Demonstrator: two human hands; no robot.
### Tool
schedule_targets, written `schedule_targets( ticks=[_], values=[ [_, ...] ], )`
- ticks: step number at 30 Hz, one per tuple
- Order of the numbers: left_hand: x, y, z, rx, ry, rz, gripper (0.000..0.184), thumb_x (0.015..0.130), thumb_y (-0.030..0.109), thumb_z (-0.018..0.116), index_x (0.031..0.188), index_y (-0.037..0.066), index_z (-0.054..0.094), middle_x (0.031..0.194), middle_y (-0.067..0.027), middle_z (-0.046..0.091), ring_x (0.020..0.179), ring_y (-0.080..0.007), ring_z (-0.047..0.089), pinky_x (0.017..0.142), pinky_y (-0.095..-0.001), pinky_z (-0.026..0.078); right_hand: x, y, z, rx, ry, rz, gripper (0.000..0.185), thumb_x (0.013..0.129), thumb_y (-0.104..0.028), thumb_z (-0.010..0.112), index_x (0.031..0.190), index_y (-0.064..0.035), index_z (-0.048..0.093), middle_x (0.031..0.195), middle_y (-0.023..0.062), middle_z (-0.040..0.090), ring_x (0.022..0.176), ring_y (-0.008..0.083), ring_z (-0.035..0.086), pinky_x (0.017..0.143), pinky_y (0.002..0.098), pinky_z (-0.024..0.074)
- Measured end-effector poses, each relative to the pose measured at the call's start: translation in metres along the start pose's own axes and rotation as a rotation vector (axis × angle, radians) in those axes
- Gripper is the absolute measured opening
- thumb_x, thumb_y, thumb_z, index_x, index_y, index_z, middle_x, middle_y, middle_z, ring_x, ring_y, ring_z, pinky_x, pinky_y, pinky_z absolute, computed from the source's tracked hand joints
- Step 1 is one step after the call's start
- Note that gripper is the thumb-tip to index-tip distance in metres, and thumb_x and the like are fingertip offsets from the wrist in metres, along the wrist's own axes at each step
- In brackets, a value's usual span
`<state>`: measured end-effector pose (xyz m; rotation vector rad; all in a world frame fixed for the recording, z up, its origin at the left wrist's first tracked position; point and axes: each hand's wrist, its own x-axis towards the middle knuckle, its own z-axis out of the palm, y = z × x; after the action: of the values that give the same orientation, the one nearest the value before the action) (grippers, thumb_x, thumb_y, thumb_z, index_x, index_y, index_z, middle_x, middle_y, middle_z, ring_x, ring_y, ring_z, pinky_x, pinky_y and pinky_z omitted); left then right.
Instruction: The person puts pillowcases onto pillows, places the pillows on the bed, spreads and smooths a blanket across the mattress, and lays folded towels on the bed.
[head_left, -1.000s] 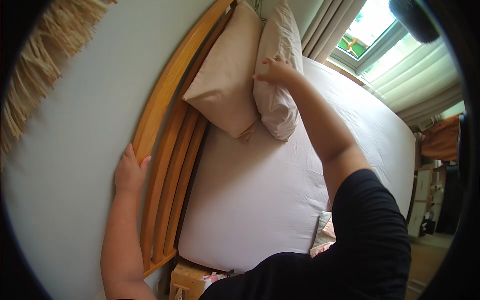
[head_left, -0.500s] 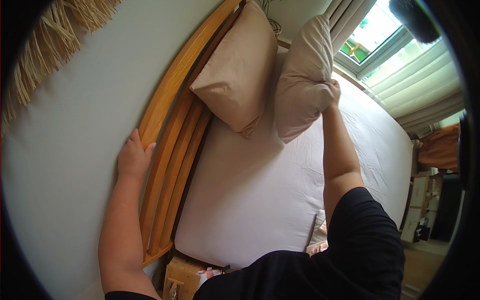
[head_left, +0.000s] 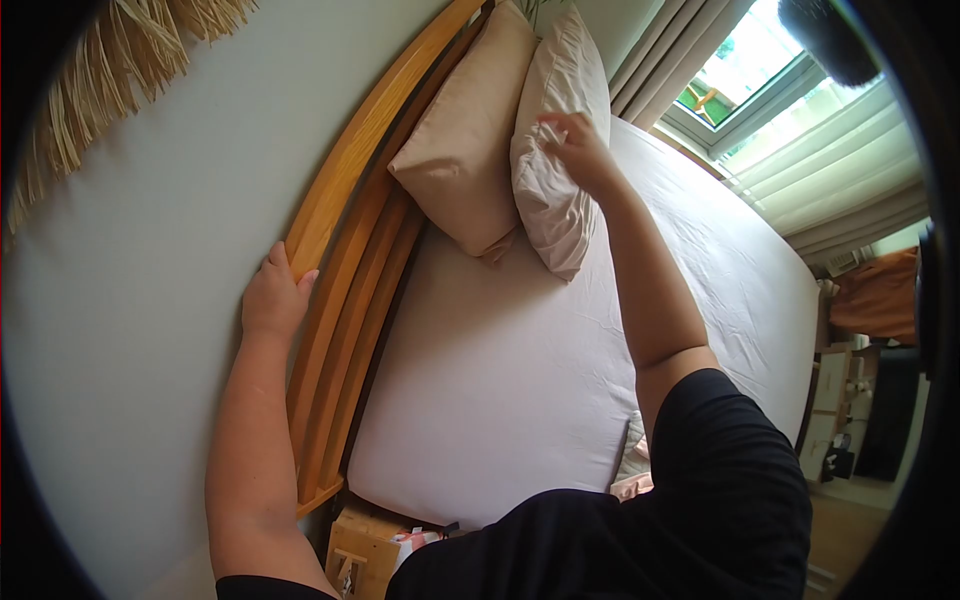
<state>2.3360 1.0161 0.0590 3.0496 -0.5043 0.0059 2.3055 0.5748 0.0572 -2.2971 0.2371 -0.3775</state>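
Outer pillow [head_left: 543, 182], long axis near to far, corner pointing nearward

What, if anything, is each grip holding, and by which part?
The left grip holds the headboard by its curved top rail. The right grip is at the broad side of the outer pillow; whether it holds the fabric cannot be told.

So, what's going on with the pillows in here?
A person's left grip holds the wooden headboard. Their right grip is at the outer pillow; I can't tell if it's squeezing. The other pillow is between that one and the headboard. Both pillows are on the bed.
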Motion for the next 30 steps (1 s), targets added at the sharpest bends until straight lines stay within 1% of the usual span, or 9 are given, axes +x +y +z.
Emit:
schedule_targets(
  ticks=[2, 7, 10, 14, 15, 19, 26, 28, 30],
  values=[
    [0.001, 0.001, -0.001, -0.003, -0.001, 0.005, 0.052, 0.086, 0.033, 0.061, 0.118, 0.0, 0.037, 0.1, -0.0215, 0.058, 0.09, -0.0349, 0.061, 0.073, -0.0416, 0.053, -0.02, -0.006, 0.0, -0.301, -0.228, -0.133, 0.046, 0.078, -0.018, 0.066, 0.122, -0.0141, 0.055, 0.116, 0.0146, 0.045, 0.103, 0.0257, 0.052, 0.09, 0.0334, 0.0426],
    [-0.001, 0.004, -0.005, 0.032, -0.017, -0.012, 0.049, 0.086, 0.033, 0.061, 0.114, 0.001, 0.037, 0.098, -0.021, 0.059, 0.089, -0.0344, 0.061, 0.072, -0.0415, 0.054, -0.037, -0.028, 0.021, -0.455, -0.191, 0.048, 0.023, 0.082, -0.017, 0.06, 0.103, -0.014, 0.067, 0.106, 0.0126, 0.055, 0.101, 0.0303, 0.054, 0.087, 0.0328, 0.0436],
    [-0.003, 0.004, -0.004, 0.028, 0.014, 0.008, 0.047, 0.086, 0.033, 0.06, 0.113, 0.001, 0.038, 0.1, -0.021, 0.059, 0.089, -0.035, 0.061, 0.073, -0.0424, 0.053, -0.038, -0.05, 0.041, -0.408, -0.229, -0.216, 0.017, 0.084, -0.016, 0.058, 0.096, -0.0133, 0.069, 0.107, 0.0093, 0.059, 0.101, 0.03, 0.055, 0.086, 0.0351, 0.0446],
    [0.001, 0.001, -0.007, -0.068, -0.043, -0.04, 0.059, 0.083, 0.033, 0.063, 0.124, 0.0, 0.036, 0.107, -0.0238, 0.057, 0.096, -0.039, 0.058, 0.079, -0.0462, 0.049, -0.09, -0.138, 0.053, 0.094, -0.261, -0.417, 0.028, 0.091, -0.031, 0.054, 0.104, -0.0063, 0.058, 0.098, 0.01, 0.058, 0.096, 0.0255, 0.056, 0.085, 0.0346, 0.0443],
    [0.0, 0.0, -0.007, -0.017, -0.03, -0.028, 0.056, 0.083, 0.033, 0.063, 0.121, 0.001, 0.038, 0.104, -0.0233, 0.059, 0.095, -0.0381, 0.059, 0.077, -0.0459, 0.05, -0.122, -0.187, 0.021, 0.459, -0.497, -0.254, 0.037, 0.093, -0.038, 0.051, 0.104, -0.0038, 0.058, 0.095, 0.0105, 0.057, 0.091, 0.0214, 0.056, 0.082, 0.0339, 0.0449],
    [0.007, -0.013, 0.015, -0.036, 0.063, 0.012, 0.054, 0.081, 0.034, 0.067, 0.118, 0.002, 0.044, 0.107, -0.0243, 0.059, 0.097, -0.0408, 0.058, 0.081, -0.0487, 0.049, -0.235, -0.259, -0.062, 1.242, -0.976, -0.697, 0.05, 0.088, -0.053, 0.049, 0.092, -0.0035, 0.055, 0.083, 0.0072, 0.054, 0.082, 0.0201, 0.054, 0.073, 0.0318, 0.0433],
    [-0.004, -0.003, 0.032, 0.003, 0.144, -0.045, 0.055, 0.087, 0.028, 0.059, 0.131, 0.001, 0.04, 0.124, -0.0222, 0.052, 0.114, -0.0363, 0.05, 0.096, -0.0423, 0.042, -0.401, -0.304, -0.18, 1.013, -0.797, -0.552, 0.042, 0.085, -0.045, 0.05, 0.086, -0.0034, 0.053, 0.079, 0.0083, 0.053, 0.075, 0.021, 0.052, 0.066, 0.0321, 0.0416],
    [-0.042, 0.028, 0.03, 0.359, 0.114, -0.187, 0.074, 0.085, 0.024, 0.06, 0.144, 0.018, 0.018, 0.143, -0.0155, 0.033, 0.126, -0.0376, 0.038, 0.1, -0.0497, 0.038, -0.447, -0.313, -0.211, 0.916, -0.719, -0.487, 0.039, 0.084, -0.043, 0.05, 0.085, -0.0034, 0.052, 0.077, 0.0086, 0.053, 0.073, 0.0212, 0.051, 0.064, 0.0322, 0.0411],
    [-0.108, 0.044, 0.058, 0.219, 0.16, 0.014, 0.078, 0.082, 0.023, 0.062, 0.144, 0.027, 0.016, 0.145, -0.0131, 0.028, 0.132, -0.0383, 0.028, 0.104, -0.0529, 0.031, -0.487, -0.319, -0.239, 0.867, -0.649, -0.441, 0.037, 0.084, -0.04, 0.05, 0.083, -0.0033, 0.051, 0.076, 0.009, 0.052, 0.071, 0.0215, 0.05, 0.062, 0.0323, 0.0407]
  ],
)
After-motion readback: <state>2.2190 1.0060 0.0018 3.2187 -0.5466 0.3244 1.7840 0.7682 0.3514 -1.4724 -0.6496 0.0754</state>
